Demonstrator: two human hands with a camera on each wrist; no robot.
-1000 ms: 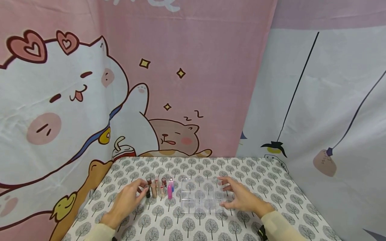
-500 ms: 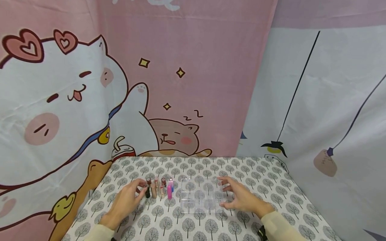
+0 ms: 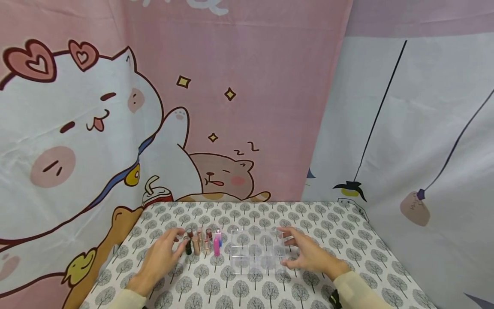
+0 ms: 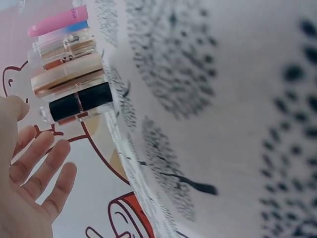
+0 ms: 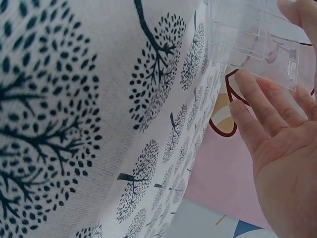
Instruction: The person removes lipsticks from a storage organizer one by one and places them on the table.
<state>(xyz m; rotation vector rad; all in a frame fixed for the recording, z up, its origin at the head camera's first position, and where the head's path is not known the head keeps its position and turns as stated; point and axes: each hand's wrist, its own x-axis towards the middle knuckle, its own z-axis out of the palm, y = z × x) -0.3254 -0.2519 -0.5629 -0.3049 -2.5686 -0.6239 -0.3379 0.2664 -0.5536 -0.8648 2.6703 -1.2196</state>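
Several lipsticks stand upright in a tight group left of centre in the head view. Among them are a black lipstick (image 3: 188,246), a gold one (image 3: 196,246) and a bright pink tube (image 3: 216,247). My left hand (image 3: 161,256) is just left of the black lipstick, thumb and fingers spread; the left wrist view shows a gap between its fingers and the lipsticks. To their right sits a clear divided plastic organizer (image 3: 257,251). My right hand (image 3: 308,252) is at the organizer's right end, fingers at the far corner and thumb at the near one; whether they touch it I cannot tell.
A white cloth printed with grey trees covers the table (image 3: 239,292). Behind it hangs a pink cartoon-cat backdrop (image 3: 251,107), with a pale curtain (image 3: 386,141) on the right side.
My left hand has drawn very slightly left, with its fingers a little further from the black lipstick. The right hand, lipsticks and organizer have stayed in place.
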